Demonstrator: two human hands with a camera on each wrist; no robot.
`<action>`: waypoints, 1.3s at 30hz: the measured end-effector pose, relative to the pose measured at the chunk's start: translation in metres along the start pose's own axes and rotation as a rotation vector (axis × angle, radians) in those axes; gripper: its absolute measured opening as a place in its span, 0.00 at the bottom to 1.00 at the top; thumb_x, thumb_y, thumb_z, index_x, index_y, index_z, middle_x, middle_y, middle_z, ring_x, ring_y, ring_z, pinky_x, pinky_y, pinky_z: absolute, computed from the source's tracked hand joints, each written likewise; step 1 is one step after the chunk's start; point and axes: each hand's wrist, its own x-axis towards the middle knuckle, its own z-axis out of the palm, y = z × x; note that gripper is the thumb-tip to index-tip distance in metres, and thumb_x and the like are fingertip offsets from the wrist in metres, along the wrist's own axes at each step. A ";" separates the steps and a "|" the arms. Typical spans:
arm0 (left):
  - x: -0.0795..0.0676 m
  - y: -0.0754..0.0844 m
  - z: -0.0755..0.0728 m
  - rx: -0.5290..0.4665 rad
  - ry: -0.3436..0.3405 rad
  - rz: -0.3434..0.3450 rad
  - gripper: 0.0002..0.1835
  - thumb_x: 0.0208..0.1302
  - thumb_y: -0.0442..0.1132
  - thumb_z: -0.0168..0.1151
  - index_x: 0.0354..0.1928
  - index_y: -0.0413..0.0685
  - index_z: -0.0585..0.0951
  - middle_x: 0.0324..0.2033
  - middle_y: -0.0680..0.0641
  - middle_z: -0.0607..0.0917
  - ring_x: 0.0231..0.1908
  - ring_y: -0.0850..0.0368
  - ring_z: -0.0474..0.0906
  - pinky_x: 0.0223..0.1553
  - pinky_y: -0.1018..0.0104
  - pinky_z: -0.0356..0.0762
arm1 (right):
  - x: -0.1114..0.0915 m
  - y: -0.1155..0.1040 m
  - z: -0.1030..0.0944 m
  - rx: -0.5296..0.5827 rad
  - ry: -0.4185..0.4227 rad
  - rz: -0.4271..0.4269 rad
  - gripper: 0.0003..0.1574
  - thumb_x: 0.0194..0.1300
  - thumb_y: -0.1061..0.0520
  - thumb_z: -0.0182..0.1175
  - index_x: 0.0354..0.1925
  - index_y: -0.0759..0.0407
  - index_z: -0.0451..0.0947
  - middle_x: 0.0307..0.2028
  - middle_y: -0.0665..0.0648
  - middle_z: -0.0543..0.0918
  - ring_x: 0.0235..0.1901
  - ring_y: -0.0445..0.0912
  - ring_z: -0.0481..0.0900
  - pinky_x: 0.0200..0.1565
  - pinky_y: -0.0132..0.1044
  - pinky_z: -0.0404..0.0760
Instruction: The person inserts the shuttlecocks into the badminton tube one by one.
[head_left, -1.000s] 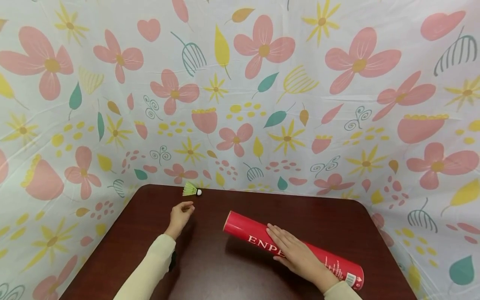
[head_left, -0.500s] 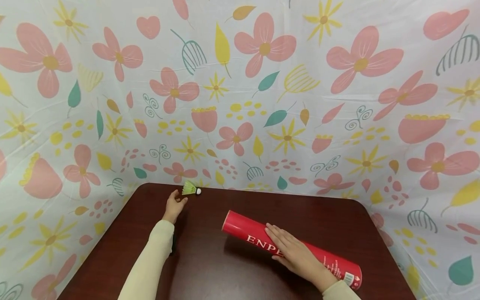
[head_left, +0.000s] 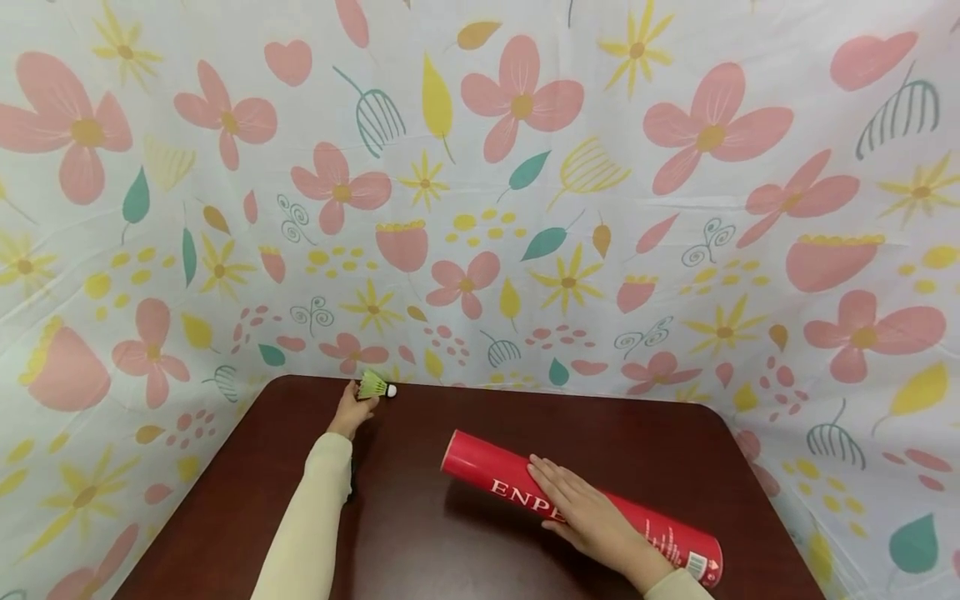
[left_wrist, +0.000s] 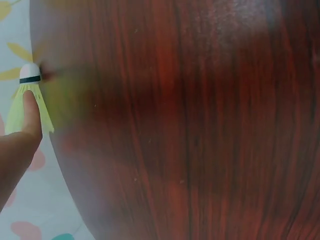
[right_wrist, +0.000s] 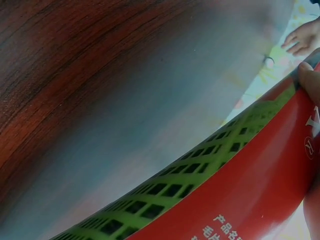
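Observation:
At the table's far edge lies a yellow-green shuttlecock (head_left: 373, 386) with a white cork. My left hand (head_left: 354, 412) reaches it, fingertips at its feathered skirt. In the left wrist view, one digit overlaps the skirt of the shuttlecock (left_wrist: 29, 110); in the right wrist view, the fingers of the left hand (right_wrist: 305, 39) look extended and apart. My right hand (head_left: 585, 521) holds a long red shuttlecock tube (head_left: 495, 471) across its middle, fingers over the far side and thumb on the near side. White lettering and a green lattice pattern (right_wrist: 190, 175) show on the tube.
Everything is over a dark reddish-brown wooden table (head_left: 420, 533) with rounded far corners. A white sheet (head_left: 480, 208) printed with flowers and leaves hangs behind it and along both sides.
My left hand has moved forward from short of the shuttlecock, passing to its left, and is now at its skirt. The right hand and the red tube keep their place.

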 end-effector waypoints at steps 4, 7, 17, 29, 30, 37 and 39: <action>-0.004 -0.005 0.006 0.093 0.094 0.013 0.36 0.72 0.31 0.50 0.74 0.33 0.45 0.69 0.29 0.57 0.64 0.34 0.61 0.60 0.45 0.67 | 0.000 -0.001 0.001 -0.009 -0.005 0.003 0.46 0.69 0.36 0.48 0.72 0.64 0.56 0.70 0.62 0.62 0.67 0.53 0.64 0.70 0.30 0.44; -0.009 -0.007 0.010 0.176 0.200 0.039 0.28 0.70 0.31 0.52 0.68 0.29 0.61 0.59 0.28 0.70 0.59 0.34 0.68 0.56 0.44 0.70 | 0.001 -0.001 0.001 -0.013 -0.005 0.010 0.46 0.69 0.36 0.49 0.72 0.63 0.56 0.70 0.60 0.62 0.67 0.52 0.64 0.70 0.30 0.45; -0.020 -0.012 0.019 0.279 0.331 0.111 0.15 0.65 0.34 0.62 0.49 0.31 0.82 0.43 0.32 0.83 0.46 0.37 0.77 0.46 0.46 0.76 | 0.002 0.000 -0.001 0.009 -0.003 0.005 0.46 0.69 0.36 0.50 0.72 0.63 0.56 0.72 0.58 0.59 0.67 0.53 0.64 0.70 0.30 0.45; -0.024 -0.011 0.019 0.297 0.366 0.183 0.11 0.65 0.33 0.62 0.42 0.30 0.84 0.41 0.32 0.84 0.44 0.36 0.77 0.49 0.44 0.73 | 0.000 0.001 -0.001 -0.004 0.009 0.003 0.46 0.69 0.35 0.48 0.72 0.63 0.57 0.71 0.60 0.61 0.67 0.53 0.64 0.70 0.31 0.46; -0.025 -0.010 0.019 0.298 0.364 0.194 0.11 0.65 0.33 0.62 0.41 0.30 0.84 0.40 0.33 0.84 0.44 0.36 0.77 0.49 0.43 0.73 | 0.000 0.001 -0.001 -0.004 0.008 0.004 0.46 0.69 0.35 0.47 0.72 0.63 0.57 0.71 0.59 0.60 0.67 0.52 0.64 0.70 0.31 0.46; -0.035 0.000 0.017 0.315 0.362 0.298 0.09 0.62 0.36 0.66 0.37 0.35 0.86 0.33 0.38 0.86 0.35 0.42 0.81 0.42 0.48 0.78 | -0.001 0.003 -0.001 -0.011 0.010 0.000 0.45 0.70 0.35 0.46 0.72 0.64 0.57 0.72 0.59 0.59 0.67 0.54 0.64 0.70 0.34 0.51; -0.039 0.004 0.014 0.292 0.336 0.303 0.09 0.63 0.36 0.66 0.39 0.36 0.87 0.35 0.38 0.87 0.36 0.44 0.83 0.41 0.51 0.80 | 0.000 0.003 -0.002 -0.008 0.006 0.006 0.46 0.70 0.35 0.45 0.72 0.64 0.56 0.72 0.59 0.58 0.67 0.54 0.63 0.69 0.35 0.51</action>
